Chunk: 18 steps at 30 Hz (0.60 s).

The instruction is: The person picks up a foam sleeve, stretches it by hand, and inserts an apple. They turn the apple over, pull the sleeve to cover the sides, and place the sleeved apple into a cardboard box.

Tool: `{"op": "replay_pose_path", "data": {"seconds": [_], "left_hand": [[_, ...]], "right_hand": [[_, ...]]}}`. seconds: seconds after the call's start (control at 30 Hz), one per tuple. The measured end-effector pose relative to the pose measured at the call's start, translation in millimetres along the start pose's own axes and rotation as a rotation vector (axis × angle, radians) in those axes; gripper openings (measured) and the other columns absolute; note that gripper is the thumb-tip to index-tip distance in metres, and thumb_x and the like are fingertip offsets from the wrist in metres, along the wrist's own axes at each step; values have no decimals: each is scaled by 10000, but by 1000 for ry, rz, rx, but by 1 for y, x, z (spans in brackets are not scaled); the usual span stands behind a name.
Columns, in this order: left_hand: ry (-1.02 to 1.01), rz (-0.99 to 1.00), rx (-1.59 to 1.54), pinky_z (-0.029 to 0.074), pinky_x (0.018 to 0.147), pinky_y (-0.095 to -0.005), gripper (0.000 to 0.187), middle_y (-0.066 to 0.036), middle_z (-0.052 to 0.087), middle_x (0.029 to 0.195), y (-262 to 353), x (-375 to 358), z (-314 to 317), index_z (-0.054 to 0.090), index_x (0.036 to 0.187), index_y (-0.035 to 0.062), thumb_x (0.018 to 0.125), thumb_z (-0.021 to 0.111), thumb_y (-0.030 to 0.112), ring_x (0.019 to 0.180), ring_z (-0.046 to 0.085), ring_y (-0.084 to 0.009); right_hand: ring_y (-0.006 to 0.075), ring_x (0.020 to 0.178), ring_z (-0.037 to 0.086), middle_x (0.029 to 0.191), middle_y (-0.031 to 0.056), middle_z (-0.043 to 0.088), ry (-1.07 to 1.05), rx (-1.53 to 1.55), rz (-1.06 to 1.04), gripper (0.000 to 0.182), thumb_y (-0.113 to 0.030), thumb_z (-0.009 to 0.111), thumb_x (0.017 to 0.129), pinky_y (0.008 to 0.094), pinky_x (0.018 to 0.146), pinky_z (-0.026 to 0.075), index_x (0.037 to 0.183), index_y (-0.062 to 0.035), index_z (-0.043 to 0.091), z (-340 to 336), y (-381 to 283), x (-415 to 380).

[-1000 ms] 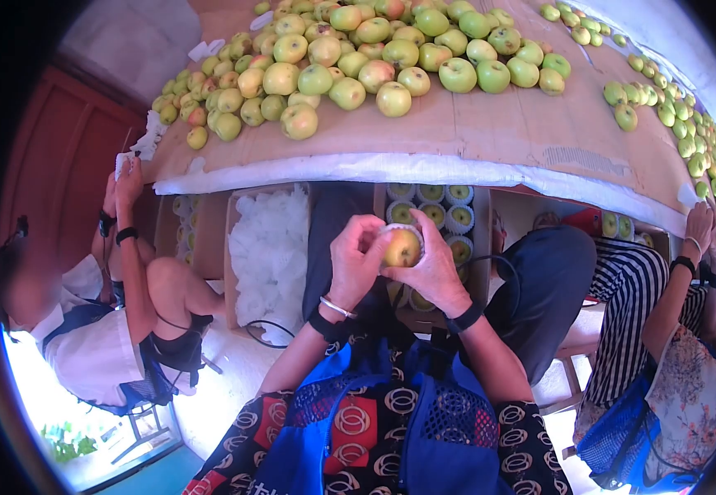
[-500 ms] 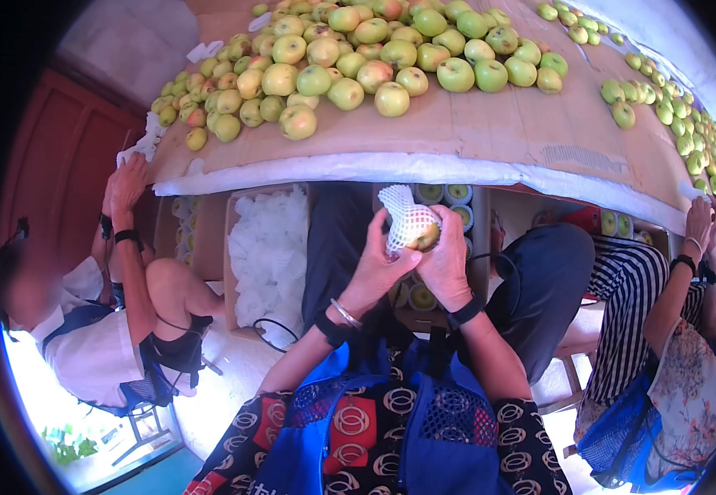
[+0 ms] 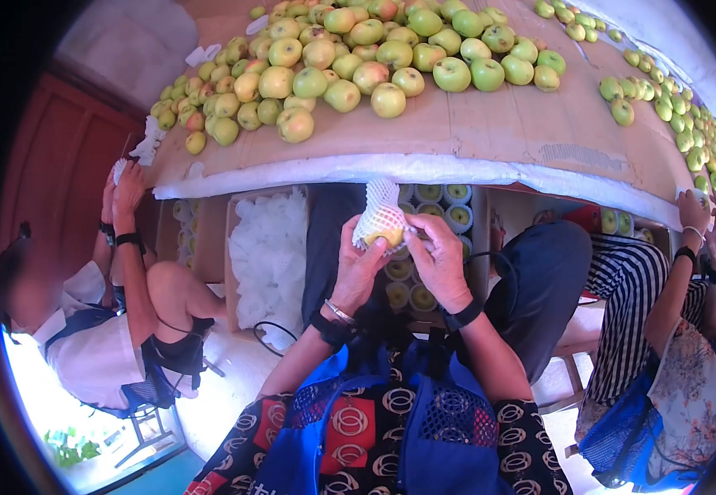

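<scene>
Just below the table edge, a yellow-green apple sits in a white foam net sleeve, its bare end facing me. My left hand is closed around the apple and net from the left, thumb across the apple's lower end. On the other side my right hand pinches the rim of the net with thumb and fingertips. Beneath my hands stands a box of netted apples, partly hidden by them. To its left is a box full of white foam nets.
A large pile of apples lies on the cardboard-covered table, with more apples at the right. A person at the left holds a netted piece in a hand. At the right, another person's hand is at the table edge.
The netted apple has shifted left, with more of it covered by the sleeve. My right hand has moved from gripping the apple to the net's rim. The left co-worker's hands now hold a net.
</scene>
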State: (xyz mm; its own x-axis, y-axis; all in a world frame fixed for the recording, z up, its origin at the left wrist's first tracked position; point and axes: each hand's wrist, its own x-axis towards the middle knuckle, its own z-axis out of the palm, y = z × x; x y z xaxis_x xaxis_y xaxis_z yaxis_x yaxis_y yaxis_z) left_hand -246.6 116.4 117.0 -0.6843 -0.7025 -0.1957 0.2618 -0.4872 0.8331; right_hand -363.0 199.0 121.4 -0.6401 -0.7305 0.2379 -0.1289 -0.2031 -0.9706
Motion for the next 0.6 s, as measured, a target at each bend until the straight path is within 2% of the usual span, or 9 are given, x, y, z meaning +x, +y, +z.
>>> {"op": "replay_pose_path", "data": {"seconds": [0.07, 0.17, 0.27, 0.3, 0.33, 0.47, 0.53, 0.6], "left_hand": [[-22, -17, -73, 452, 897, -382, 503, -78, 495, 1198, -3, -1, 0, 307, 1276, 124, 858, 581, 68, 1106, 504, -192], [-63, 76, 25, 453, 899, -372, 508, -80, 490, 1205, -8, 2, -5, 296, 1278, 121, 858, 573, 54, 1104, 505, -188], [-72, 155, 125, 459, 895, -361, 526, -82, 482, 1214, -6, 5, -5, 283, 1284, 119, 853, 576, 45, 1098, 508, -182], [-44, 147, 109, 439, 911, -329, 543, -85, 484, 1197, -3, 4, -2, 288, 1274, 105, 832, 590, 16, 1091, 508, -177], [-14, 137, 92, 420, 926, -297, 561, -88, 487, 1181, -2, 4, -1, 294, 1265, 91, 810, 604, -13, 1084, 507, -171], [33, 135, 29, 437, 913, -307, 556, -91, 482, 1189, -6, 5, -4, 290, 1265, 97, 809, 570, -53, 1090, 507, -175], [120, 51, -35, 461, 888, -318, 561, -92, 480, 1186, -3, 5, -1, 291, 1259, 107, 797, 533, -98, 1088, 512, -182], [120, 82, -78, 473, 873, -320, 554, -89, 483, 1180, -6, 7, -2, 298, 1247, 112, 790, 519, -110, 1082, 518, -185]], "right_hand": [[186, 742, 617, 905, 120, 590, 46, -127, 5, 197, 8, 607, 776, 268, 648, 510, 973, 5, 591, -5, 6, 1], [165, 686, 601, 839, 98, 591, 101, -166, -2, 126, 17, 608, 770, 266, 616, 491, 895, 4, 595, -3, -1, -1], [160, 675, 590, 810, 88, 592, 49, -188, -59, 106, 27, 610, 758, 268, 599, 474, 858, -1, 588, -4, -7, 1], [160, 675, 590, 810, 88, 592, 49, -187, -62, 106, 27, 610, 758, 268, 599, 474, 858, -1, 588, -4, -8, 1], [175, 692, 593, 814, 91, 591, 20, -182, -84, 116, 36, 607, 750, 276, 615, 476, 857, -5, 590, -4, -8, 2], [228, 739, 594, 817, 97, 591, -60, -167, -159, 128, 43, 597, 736, 302, 655, 474, 849, -17, 593, 0, -6, 0], [241, 748, 593, 816, 101, 588, -102, -189, -179, 122, 39, 593, 737, 309, 667, 474, 845, -18, 591, 1, -6, -3], [255, 758, 592, 815, 105, 586, -146, -209, -201, 116, 35, 589, 738, 316, 679, 474, 841, -20, 589, 4, -6, -5]]}}
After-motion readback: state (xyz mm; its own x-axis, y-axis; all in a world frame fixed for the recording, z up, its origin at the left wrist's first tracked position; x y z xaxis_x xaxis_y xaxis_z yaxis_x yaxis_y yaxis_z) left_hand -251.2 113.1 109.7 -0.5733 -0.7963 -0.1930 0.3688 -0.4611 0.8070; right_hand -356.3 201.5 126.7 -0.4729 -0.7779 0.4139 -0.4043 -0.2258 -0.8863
